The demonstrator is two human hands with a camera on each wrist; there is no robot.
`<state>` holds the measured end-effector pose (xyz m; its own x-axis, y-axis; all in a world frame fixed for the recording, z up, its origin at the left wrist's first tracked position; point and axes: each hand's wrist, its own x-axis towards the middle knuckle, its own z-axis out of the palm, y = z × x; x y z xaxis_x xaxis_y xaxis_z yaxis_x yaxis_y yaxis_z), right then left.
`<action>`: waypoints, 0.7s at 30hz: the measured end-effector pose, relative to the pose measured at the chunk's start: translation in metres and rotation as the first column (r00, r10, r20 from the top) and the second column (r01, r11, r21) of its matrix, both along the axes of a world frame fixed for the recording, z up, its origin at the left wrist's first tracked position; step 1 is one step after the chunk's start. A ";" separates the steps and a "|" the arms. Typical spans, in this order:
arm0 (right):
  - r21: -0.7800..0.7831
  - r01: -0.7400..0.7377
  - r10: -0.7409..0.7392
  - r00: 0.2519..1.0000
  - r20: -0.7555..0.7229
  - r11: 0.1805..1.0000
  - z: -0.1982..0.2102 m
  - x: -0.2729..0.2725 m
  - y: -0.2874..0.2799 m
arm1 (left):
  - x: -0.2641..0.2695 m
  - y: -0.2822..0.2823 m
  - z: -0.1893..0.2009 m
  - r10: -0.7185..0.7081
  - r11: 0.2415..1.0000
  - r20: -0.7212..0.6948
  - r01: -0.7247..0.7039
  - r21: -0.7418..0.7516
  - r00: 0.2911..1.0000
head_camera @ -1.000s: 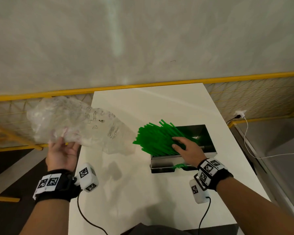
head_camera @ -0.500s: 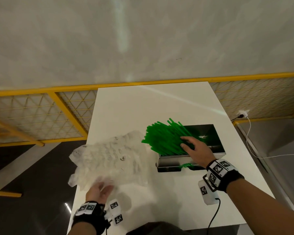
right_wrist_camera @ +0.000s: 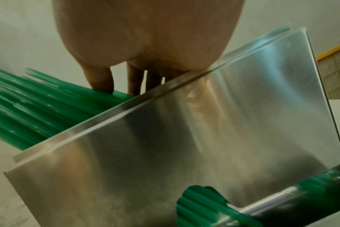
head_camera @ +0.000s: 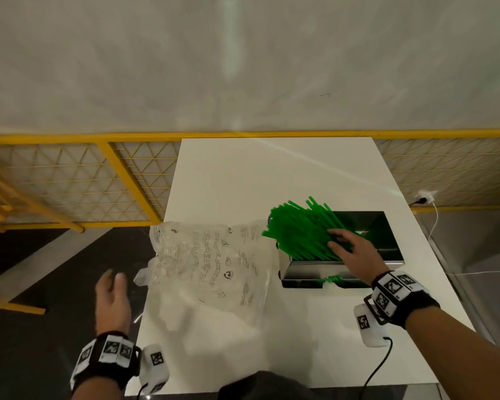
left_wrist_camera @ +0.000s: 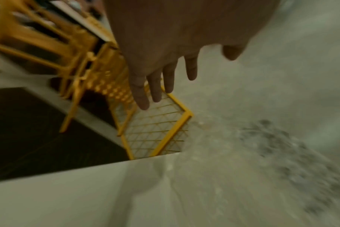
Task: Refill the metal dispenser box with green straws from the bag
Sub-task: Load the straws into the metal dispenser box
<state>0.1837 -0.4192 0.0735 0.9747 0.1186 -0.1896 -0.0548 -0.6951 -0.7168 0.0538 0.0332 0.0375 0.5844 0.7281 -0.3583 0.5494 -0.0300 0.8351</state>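
A heap of green straws (head_camera: 299,230) lies slanted in the open metal dispenser box (head_camera: 384,232), their ends sticking out over its left rim. My right hand (head_camera: 350,249) rests flat on the straws (right_wrist_camera: 49,107) with straight fingers, above the box's steel front wall (right_wrist_camera: 184,145). More straw ends (right_wrist_camera: 202,204) show at the slot low in the front. The clear, crumpled plastic bag (head_camera: 214,264) lies on the white table (head_camera: 272,174) left of the box. My left hand (head_camera: 111,298) hovers beyond the table's left edge, fingers (left_wrist_camera: 155,86) spread and holding nothing.
A yellow mesh fence (head_camera: 70,180) runs behind and to the left of the table, over a dark floor (head_camera: 41,327). A white cable and plug (head_camera: 427,197) sit at the right by the wall.
My left hand brought the bag down from the upper left, let it go on the table, and pulled back to the left. The right hand stayed on the straws.
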 end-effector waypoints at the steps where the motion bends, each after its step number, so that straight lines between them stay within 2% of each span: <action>1: -0.005 0.004 -0.004 1.000 -0.001 1.000 0.000 0.000 0.000 | 0.010 -0.007 0.005 -0.117 0.993 0.000 0.117 0.026 0.993; 4: 0.019 0.039 -0.039 0.999 -0.013 0.999 0.000 0.000 0.003 | 0.031 -0.021 -0.004 -0.328 0.941 -0.102 0.335 0.054 0.939; 8: 0.024 0.064 -0.064 0.998 -0.006 0.998 0.001 -0.001 0.004 | 0.040 -0.040 -0.020 -0.374 0.915 -0.179 0.394 0.091 0.910; 14: 0.015 0.040 -0.040 0.999 -0.012 0.999 0.002 -0.003 0.003 | 0.039 -0.046 -0.013 -0.397 0.903 -0.207 0.421 0.086 0.894; 16: 0.031 0.010 -0.010 1.000 0.003 0.999 0.004 -0.004 0.003 | 0.037 -0.044 -0.007 -0.368 0.917 -0.198 0.390 0.087 0.908; 18: 0.080 -0.014 0.006 0.995 0.099 0.997 0.008 -0.007 0.000 | 0.032 -0.039 -0.002 -0.314 0.932 -0.201 0.342 0.122 0.928; 21: 0.122 0.016 -0.047 0.967 0.249 0.992 0.015 -0.013 -0.015 | 0.027 -0.035 0.006 -0.250 0.933 -0.249 0.302 0.196 0.936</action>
